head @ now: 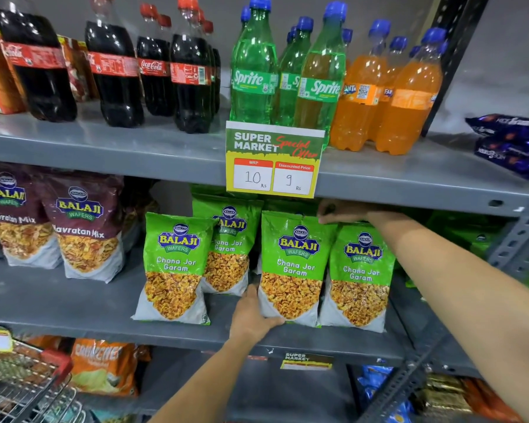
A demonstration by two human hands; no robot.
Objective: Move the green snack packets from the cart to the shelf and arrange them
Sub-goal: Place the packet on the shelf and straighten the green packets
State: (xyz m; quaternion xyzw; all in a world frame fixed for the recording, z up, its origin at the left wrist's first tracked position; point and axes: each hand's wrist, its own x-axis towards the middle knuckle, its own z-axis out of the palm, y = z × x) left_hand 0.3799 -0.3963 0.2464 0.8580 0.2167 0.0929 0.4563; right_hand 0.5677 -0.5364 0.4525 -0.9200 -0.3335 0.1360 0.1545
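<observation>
Several green Balaji Chana Jor Garam packets stand upright on the grey middle shelf (104, 309). One green packet (293, 267) is held between both hands: my left hand (251, 315) grips its lower left corner, and my right hand (339, 212) pinches its top edge. Another green packet (359, 279) leans against it on the right. Two more stand to the left, one in front (174, 267) and one behind (229, 248). More green packets (470, 236) lie in shadow at the far right. The wire cart (22, 389) shows at the bottom left corner.
Maroon Navratan Mix packets (86, 230) fill the shelf's left side. A price sign (273, 160) hangs from the upper shelf, which carries cola (113, 71), Sprite (254, 71) and Fanta (409, 96) bottles. A grey upright post (519, 239) stands right. Orange snack bags (104, 367) sit below.
</observation>
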